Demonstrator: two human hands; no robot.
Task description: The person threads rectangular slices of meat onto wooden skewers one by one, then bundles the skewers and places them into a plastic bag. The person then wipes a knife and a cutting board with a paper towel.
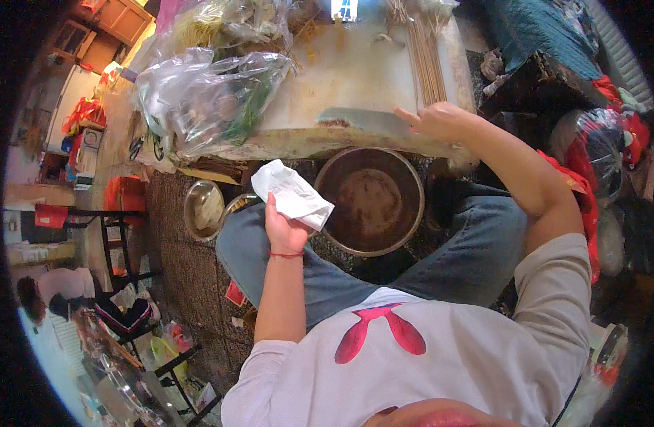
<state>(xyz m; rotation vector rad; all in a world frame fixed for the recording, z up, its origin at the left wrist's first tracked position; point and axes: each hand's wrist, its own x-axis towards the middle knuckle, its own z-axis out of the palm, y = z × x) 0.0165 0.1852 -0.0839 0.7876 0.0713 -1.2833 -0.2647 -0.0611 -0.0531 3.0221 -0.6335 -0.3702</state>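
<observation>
My left hand (285, 227) holds a folded white cloth or paper wipe (292, 193) above my left knee, beside a large round metal basin (372, 205). The basin stands between my legs, its bottom stained brown. At the table's front edge, my right hand (441, 120) has its index finger stretched left over a flat grey blade, seemingly a knife (367, 118). Its other fingers are curled at the blade's right end; whether they grip a handle is hidden. A bundle of thin bamboo skewers (427, 64) reaches down to this hand.
Clear plastic bags (214, 96) with green leaves cover the left of the pale worktable (327, 69). A small metal bowl (203, 211) with pale contents sits on the floor left of my knee. Filled bags (594, 155) stand at right. Another person (65, 283) is at far left.
</observation>
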